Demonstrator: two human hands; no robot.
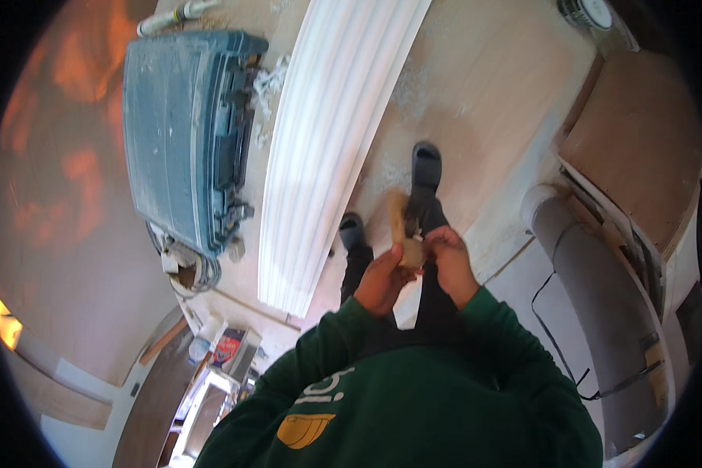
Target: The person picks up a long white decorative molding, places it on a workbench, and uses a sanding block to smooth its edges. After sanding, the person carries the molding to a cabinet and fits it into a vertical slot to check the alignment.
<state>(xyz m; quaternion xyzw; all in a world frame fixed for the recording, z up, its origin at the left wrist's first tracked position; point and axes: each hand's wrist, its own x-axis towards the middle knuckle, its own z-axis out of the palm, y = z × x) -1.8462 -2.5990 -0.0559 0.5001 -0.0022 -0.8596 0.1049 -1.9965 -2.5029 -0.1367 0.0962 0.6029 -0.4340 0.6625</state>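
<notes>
I look straight down past my green sweatshirt at my dark trousers and two dark shoes (427, 162) on a dusty floor. A short tan wooden piece (398, 222) sticks up and forward from between both hands in front of my waist. My left hand (384, 278) is closed around its lower end from the left. Fingers of my right hand (449, 261) curl against the same end from the right.
A long white ribbed moulding panel (327, 140) lies on the floor left of my feet. Beyond it sits a dusty blue tool case (183, 132) with cables under it. A grey pipe (600, 312) with a black cable and wooden boards (639, 148) lie to the right. Small containers (226, 347) stand lower left.
</notes>
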